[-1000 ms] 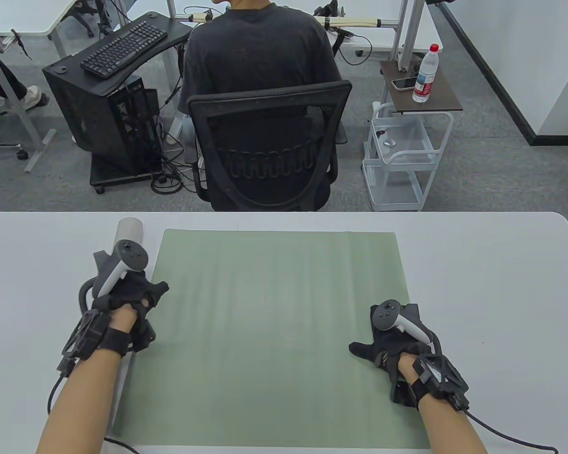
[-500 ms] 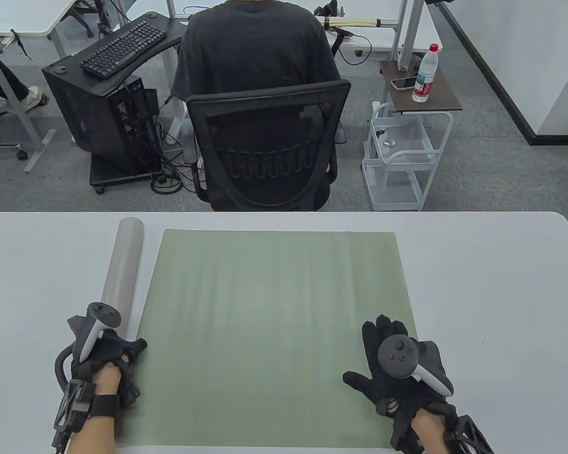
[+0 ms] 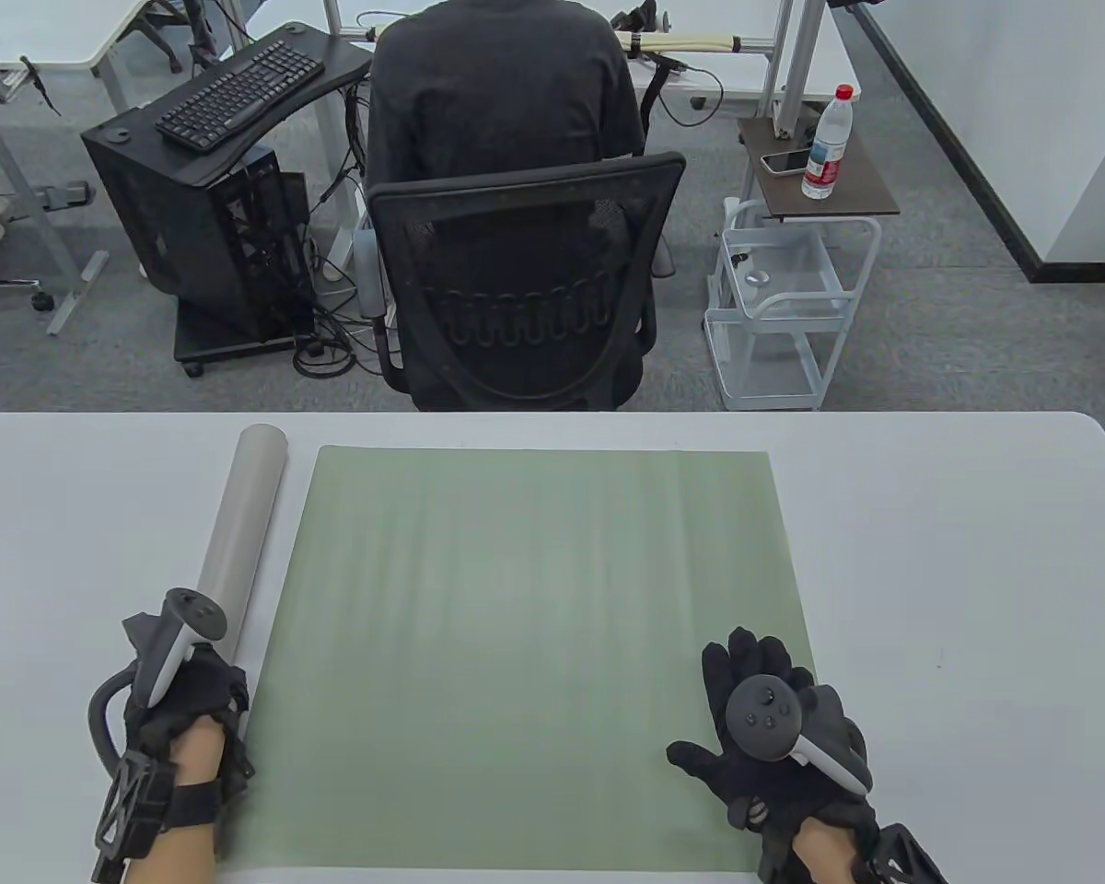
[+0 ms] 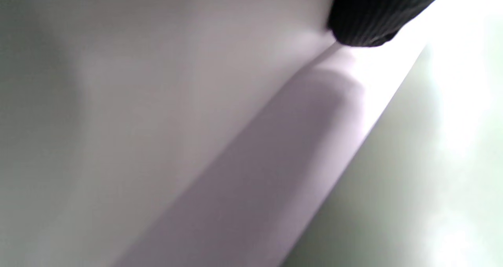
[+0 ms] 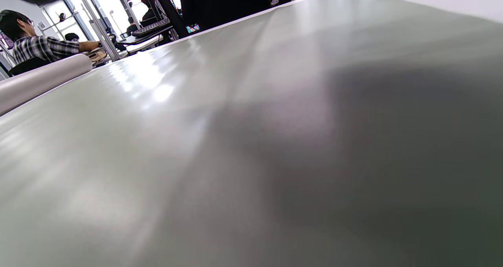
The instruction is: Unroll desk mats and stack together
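Left hand now curled over grey roll; right hand stays flat on green mat.

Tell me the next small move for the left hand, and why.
Probably lift the near end of the grey roll onto the green mat. The left hand is at that end; whether it grips it I cannot tell. The green mat lies flat, and the right hand rests spread on it.

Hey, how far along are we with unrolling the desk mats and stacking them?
Roughly halfway. Done: the green mat lies unrolled and flat on the table. In hand: the left hand is at the near end of the grey rolled mat, which lies beside the green mat's left edge; the right hand rests spread on the green mat's near right corner. Left: unroll the grey mat and stack the two.
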A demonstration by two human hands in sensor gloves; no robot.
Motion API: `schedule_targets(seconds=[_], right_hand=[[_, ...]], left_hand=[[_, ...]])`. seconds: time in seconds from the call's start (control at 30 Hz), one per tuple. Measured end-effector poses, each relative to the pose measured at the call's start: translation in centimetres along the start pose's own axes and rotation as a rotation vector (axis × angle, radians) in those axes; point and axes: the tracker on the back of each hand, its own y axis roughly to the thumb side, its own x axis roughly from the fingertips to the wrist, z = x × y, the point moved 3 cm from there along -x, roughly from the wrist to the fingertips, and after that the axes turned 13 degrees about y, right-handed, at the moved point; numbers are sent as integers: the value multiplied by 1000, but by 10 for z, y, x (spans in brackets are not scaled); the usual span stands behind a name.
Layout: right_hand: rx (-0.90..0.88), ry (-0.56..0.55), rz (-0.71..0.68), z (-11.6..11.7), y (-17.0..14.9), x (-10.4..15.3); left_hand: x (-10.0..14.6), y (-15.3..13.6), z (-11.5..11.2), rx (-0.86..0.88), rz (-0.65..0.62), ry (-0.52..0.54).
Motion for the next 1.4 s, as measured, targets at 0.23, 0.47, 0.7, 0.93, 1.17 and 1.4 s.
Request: schedule_targets(seconds=[0.23, 0.47, 0.7, 0.93, 1.17, 1.4], right_hand=[[-3, -13, 5, -2, -2, 1], [-10, -33, -36, -5, 9, 4], [-46, -9, -133, -5, 22, 9], [-256, 66, -341, 3, 33, 10], [-592, 300, -491, 18, 29, 4], [-565, 305, -451, 25, 45, 4]], left_hand=[[15, -6, 25, 473, -78, -55], [41, 9, 49, 974, -263, -219], [98, 67, 56, 1258, -490, -397], [163, 172, 12, 1475, -629, -673], [217, 252, -52, 1581, -627, -744], [225, 265, -60, 1570, -631, -676]])
